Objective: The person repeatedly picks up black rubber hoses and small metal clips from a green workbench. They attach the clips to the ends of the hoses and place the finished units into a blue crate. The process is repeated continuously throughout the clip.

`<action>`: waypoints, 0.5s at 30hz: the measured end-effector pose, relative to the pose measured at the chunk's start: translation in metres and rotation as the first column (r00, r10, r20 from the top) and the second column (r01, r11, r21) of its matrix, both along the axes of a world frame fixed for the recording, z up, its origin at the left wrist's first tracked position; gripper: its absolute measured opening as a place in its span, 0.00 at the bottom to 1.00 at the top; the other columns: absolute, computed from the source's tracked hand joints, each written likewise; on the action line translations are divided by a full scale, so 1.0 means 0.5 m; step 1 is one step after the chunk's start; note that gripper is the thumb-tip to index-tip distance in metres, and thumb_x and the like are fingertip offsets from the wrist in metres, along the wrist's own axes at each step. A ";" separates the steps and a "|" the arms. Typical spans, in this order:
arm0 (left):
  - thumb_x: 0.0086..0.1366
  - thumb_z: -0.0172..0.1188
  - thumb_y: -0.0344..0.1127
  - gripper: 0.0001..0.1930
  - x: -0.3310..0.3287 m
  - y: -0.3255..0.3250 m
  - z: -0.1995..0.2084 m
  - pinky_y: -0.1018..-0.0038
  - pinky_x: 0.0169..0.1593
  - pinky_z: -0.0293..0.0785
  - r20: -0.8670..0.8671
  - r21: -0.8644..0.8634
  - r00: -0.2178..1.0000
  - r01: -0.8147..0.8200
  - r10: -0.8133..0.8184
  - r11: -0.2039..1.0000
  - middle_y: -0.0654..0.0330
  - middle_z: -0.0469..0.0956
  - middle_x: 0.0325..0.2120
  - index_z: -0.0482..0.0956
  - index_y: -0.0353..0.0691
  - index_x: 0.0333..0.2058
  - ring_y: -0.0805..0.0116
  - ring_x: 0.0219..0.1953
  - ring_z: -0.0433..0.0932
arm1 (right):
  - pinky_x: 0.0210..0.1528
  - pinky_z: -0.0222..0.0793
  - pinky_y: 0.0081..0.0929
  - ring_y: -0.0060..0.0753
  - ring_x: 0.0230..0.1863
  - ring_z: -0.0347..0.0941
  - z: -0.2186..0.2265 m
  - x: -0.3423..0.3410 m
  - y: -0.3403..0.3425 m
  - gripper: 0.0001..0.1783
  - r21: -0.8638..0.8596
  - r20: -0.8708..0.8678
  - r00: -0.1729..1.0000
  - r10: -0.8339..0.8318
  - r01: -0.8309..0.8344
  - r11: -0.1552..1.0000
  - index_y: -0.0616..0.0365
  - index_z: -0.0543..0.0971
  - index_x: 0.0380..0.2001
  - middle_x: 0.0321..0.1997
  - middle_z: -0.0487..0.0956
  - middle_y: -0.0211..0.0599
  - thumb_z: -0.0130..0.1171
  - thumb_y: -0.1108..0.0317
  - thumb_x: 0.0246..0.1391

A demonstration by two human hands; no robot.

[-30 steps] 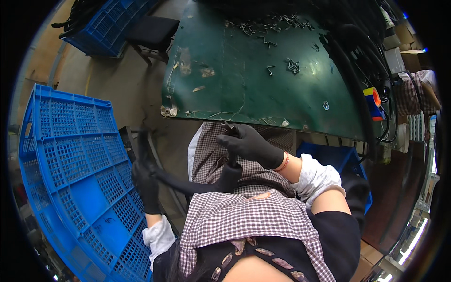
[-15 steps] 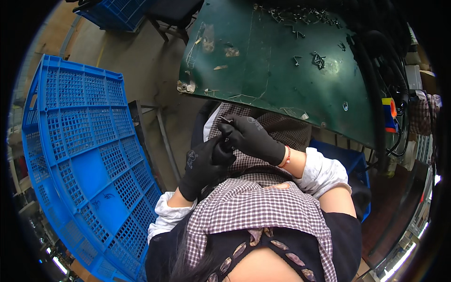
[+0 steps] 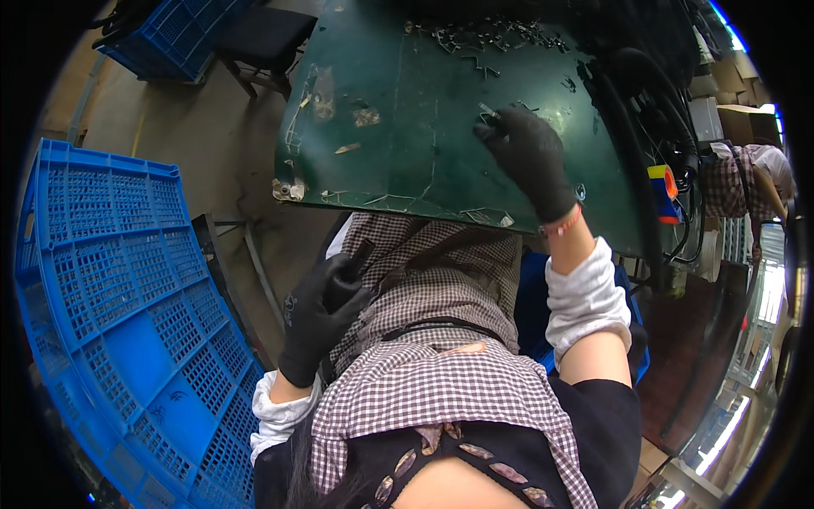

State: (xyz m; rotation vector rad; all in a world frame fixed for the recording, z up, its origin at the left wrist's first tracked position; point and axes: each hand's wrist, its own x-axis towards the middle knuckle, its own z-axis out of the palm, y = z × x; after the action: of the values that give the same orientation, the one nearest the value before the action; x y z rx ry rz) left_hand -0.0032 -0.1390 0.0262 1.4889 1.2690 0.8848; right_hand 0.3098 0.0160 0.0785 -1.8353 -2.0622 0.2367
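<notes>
My left hand, in a black glove, is closed around a small dark piece whose squared end sticks up past the fingers. It is held low over my checked apron, and its exact kind does not show. Over the green table, my right hand, also gloved, reaches out with thumb and fingers pinched at a small bent metal clip. Part of a little cluster of similar clips peeks out behind that hand. A loose pile of metal clips lies at the table's far side.
A large blue plastic crate stands at the left. Farther back are another blue crate and a black stool. Dark cables and an orange-and-blue object border the table's right side. A person is at far right.
My right hand has left my left hand and stretched forward over the table to the metal clip. The left hand has dropped slightly left, keeping the dark piece. The view has shifted.
</notes>
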 end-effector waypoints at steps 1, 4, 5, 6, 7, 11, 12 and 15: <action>0.54 0.70 0.27 0.27 -0.006 0.006 0.001 0.71 0.48 0.75 0.000 -0.026 1.000 -0.003 0.003 1.000 0.56 0.80 0.37 0.72 0.35 0.54 0.64 0.41 0.80 | 0.34 0.71 0.40 0.48 0.33 0.77 -0.012 0.020 0.020 0.16 0.042 0.084 0.995 -0.048 0.044 0.998 0.56 0.78 0.30 0.31 0.79 0.42 0.63 0.54 0.51; 0.55 0.71 0.31 0.27 -0.020 0.008 0.010 0.71 0.46 0.75 -0.143 0.071 0.988 -0.041 0.050 0.997 0.55 0.80 0.36 0.73 0.34 0.53 0.66 0.40 0.79 | 0.35 0.71 0.42 0.50 0.37 0.76 -0.076 0.034 0.056 0.16 0.010 0.210 0.977 -0.040 0.039 0.999 0.55 0.78 0.32 0.36 0.79 0.42 0.62 0.54 0.51; 0.55 0.71 0.32 0.27 -0.023 0.011 0.015 0.71 0.46 0.75 -0.147 0.080 0.987 -0.047 0.059 0.996 0.54 0.80 0.36 0.73 0.34 0.53 0.66 0.40 0.79 | 0.36 0.71 0.43 0.50 0.37 0.76 -0.083 0.035 0.059 0.15 0.011 0.196 0.980 -0.032 0.030 0.999 0.55 0.78 0.33 0.35 0.79 0.42 0.62 0.54 0.51; 0.55 0.71 0.33 0.27 -0.024 0.011 0.013 0.70 0.45 0.75 -0.151 0.089 0.986 -0.057 0.070 0.994 0.54 0.80 0.36 0.73 0.35 0.53 0.66 0.39 0.79 | 0.37 0.71 0.43 0.51 0.37 0.76 -0.092 0.035 0.059 0.15 0.012 0.183 0.983 -0.021 0.019 1.000 0.55 0.78 0.33 0.35 0.79 0.43 0.62 0.54 0.51; 0.55 0.71 0.34 0.27 -0.025 0.011 0.016 0.70 0.45 0.75 -0.157 0.095 0.985 -0.063 0.077 0.993 0.54 0.80 0.36 0.73 0.35 0.53 0.66 0.39 0.80 | 0.37 0.71 0.44 0.51 0.37 0.76 -0.099 0.035 0.058 0.15 0.010 0.167 0.986 -0.013 0.011 1.000 0.55 0.78 0.33 0.34 0.79 0.44 0.61 0.54 0.51; 0.56 0.69 0.33 0.26 -0.022 0.011 0.012 0.68 0.45 0.74 -0.018 0.066 0.990 -0.138 0.139 0.988 0.50 0.76 0.45 0.71 0.36 0.52 0.58 0.42 0.78 | 0.36 0.73 0.40 0.48 0.38 0.77 -0.084 0.024 0.050 0.14 -0.062 0.066 0.997 0.033 -0.029 0.998 0.56 0.79 0.37 0.32 0.78 0.45 0.61 0.58 0.52; 0.57 0.67 0.31 0.22 -0.029 0.009 -0.002 0.68 0.46 0.74 -0.015 0.122 0.994 -0.110 0.113 0.986 0.49 0.75 0.48 0.73 0.35 0.50 0.58 0.43 0.78 | 0.35 0.73 0.39 0.47 0.38 0.77 -0.047 -0.004 0.029 0.14 -0.136 -0.023 0.999 0.028 -0.031 0.990 0.56 0.79 0.38 0.32 0.78 0.45 0.62 0.59 0.52; 0.59 0.66 0.30 0.17 -0.032 0.012 -0.009 0.68 0.47 0.75 -0.085 0.229 0.996 0.008 0.011 0.973 0.48 0.74 0.49 0.76 0.36 0.46 0.57 0.43 0.79 | 0.33 0.73 0.36 0.46 0.37 0.78 -0.007 -0.070 -0.052 0.16 -0.205 -0.336 0.938 0.088 -0.164 0.965 0.57 0.79 0.43 0.34 0.78 0.46 0.65 0.66 0.51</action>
State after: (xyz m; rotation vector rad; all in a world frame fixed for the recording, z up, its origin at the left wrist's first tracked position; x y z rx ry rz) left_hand -0.0192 -0.1330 0.0216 1.7228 1.2625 1.0048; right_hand 0.2746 -0.0100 0.0750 -1.6515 -1.9836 0.7898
